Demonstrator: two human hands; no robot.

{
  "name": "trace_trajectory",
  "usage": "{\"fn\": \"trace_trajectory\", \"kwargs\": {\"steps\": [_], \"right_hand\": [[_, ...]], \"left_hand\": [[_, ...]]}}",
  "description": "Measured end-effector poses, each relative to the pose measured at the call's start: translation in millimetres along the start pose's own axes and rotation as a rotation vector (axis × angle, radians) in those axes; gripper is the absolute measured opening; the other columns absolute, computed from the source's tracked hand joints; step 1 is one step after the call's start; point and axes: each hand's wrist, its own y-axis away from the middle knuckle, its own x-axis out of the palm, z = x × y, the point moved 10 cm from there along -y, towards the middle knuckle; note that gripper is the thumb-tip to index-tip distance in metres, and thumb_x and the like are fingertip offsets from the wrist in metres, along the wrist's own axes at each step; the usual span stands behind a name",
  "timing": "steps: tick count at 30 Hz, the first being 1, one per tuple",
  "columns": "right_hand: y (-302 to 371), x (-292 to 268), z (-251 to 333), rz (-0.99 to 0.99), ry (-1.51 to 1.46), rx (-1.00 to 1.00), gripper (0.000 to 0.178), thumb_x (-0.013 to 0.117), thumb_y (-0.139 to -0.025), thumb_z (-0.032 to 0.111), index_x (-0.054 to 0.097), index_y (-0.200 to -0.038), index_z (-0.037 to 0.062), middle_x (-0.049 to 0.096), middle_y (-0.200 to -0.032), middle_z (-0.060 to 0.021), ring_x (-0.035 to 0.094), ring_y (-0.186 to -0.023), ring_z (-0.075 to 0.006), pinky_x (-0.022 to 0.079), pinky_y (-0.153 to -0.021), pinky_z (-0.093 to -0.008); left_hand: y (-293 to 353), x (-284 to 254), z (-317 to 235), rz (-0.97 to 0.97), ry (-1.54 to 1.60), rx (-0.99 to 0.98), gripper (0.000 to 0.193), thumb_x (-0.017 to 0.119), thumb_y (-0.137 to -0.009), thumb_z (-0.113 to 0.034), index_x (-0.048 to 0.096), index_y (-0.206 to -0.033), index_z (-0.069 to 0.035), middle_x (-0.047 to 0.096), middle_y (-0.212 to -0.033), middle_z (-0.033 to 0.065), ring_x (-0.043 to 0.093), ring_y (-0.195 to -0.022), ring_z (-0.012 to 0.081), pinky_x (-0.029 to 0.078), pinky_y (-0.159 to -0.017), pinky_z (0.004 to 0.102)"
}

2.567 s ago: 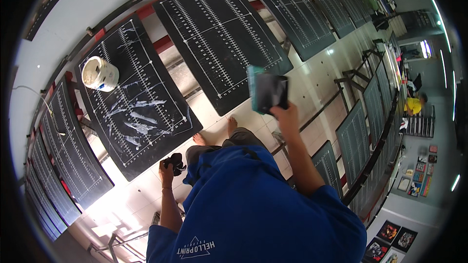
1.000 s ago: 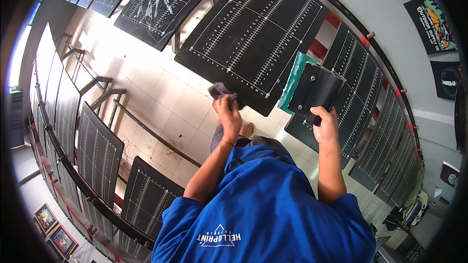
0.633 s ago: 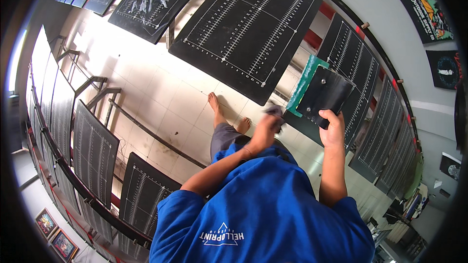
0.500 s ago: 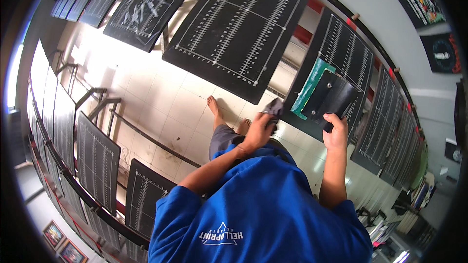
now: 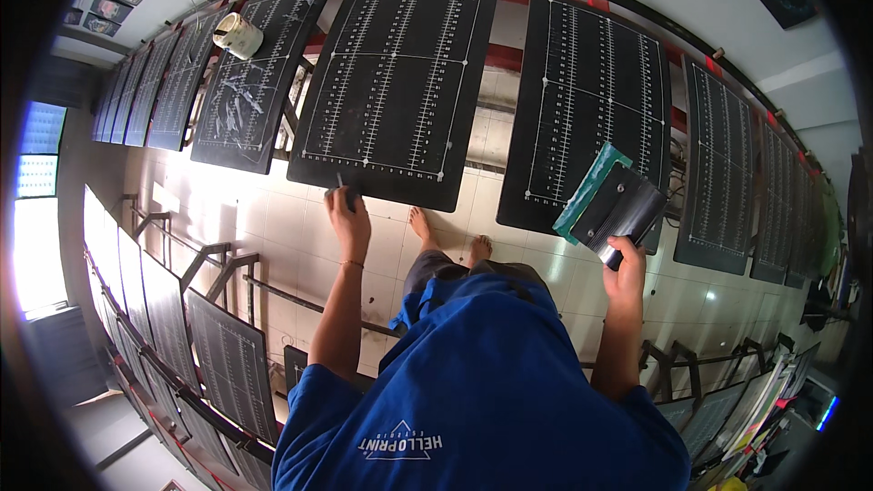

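My right hand (image 5: 626, 271) grips a wide black squeegee (image 5: 626, 209) by its near edge. A green strip (image 5: 591, 189) with whitish smears runs along the squeegee's far-left edge, and two bolt heads show on its face. It is held tilted above the near corner of a black platen (image 5: 573, 127) on the right. My left hand (image 5: 348, 223) is closed round a small dark thing (image 5: 351, 200) with a thin tip pointing up; its kind is mostly hidden by the fingers. That hand is beside the near edge of the middle black platen (image 5: 309, 127), printed with white ruler marks.
A whitish tub (image 5: 238, 35) stands on a platen (image 5: 264, 82) at the far left, which bears pale smears. More platens (image 5: 718, 164) line the rack to the right, others (image 5: 232, 359) the lower left. A dark rail (image 5: 305, 302) crosses above the tiled floor (image 5: 382, 264).
My left hand has swung left and forward; the dark cloth seen in it before no longer shows. The squeegee stays in my right hand. The view has turned to the left.
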Motion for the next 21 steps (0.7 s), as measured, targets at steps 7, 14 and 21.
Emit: {"fn": "trace_trajectory", "kwargs": {"steps": [7, 14, 21], "right_hand": [[-4.5, 27.4, -7.2, 0.048, -0.001, 0.02, 0.043, 0.062, -0.078, -0.004, 0.057, -0.12, 0.0019, 0.063, -0.107, -0.0068, 0.061, -0.098, -0.0208, 0.048, -0.09, -0.0358], [-2.9, 60.1, 12.0, 0.12, 0.037, -0.043, 0.042, 0.061, -0.078, -0.004, 0.056, -0.12, 0.0007, 0.062, -0.108, -0.0064, 0.059, -0.1, -0.0191, 0.046, -0.091, -0.0336], [-0.6, 31.6, 4.9, 0.044, -0.009, -0.014, 0.04, 0.063, -0.075, -0.004, 0.058, -0.115, -0.0017, 0.062, -0.101, -0.0059, 0.06, -0.091, -0.0186, 0.046, -0.086, -0.0327]], "left_hand": [[63.2, 67.6, -81.8, 0.263, -0.049, 0.342, 0.026, 0.063, -0.078, -0.003, 0.063, -0.103, -0.002, 0.059, -0.104, 0.0179, 0.056, -0.104, 0.04, 0.045, -0.093, 0.0498], [141.3, 109.8, -88.8, 0.618, 0.231, 0.04, 0.024, 0.063, -0.081, -0.01, 0.066, -0.102, 0.0, 0.063, -0.105, 0.0205, 0.059, -0.101, 0.0396, 0.048, -0.094, 0.048], [96.2, 76.6, -120.2, 0.499, 0.199, 0.188, 0.03, 0.066, -0.083, -0.005, 0.065, -0.113, -0.005, 0.061, -0.112, 0.0176, 0.059, -0.105, 0.0385, 0.049, -0.093, 0.0459]]}}
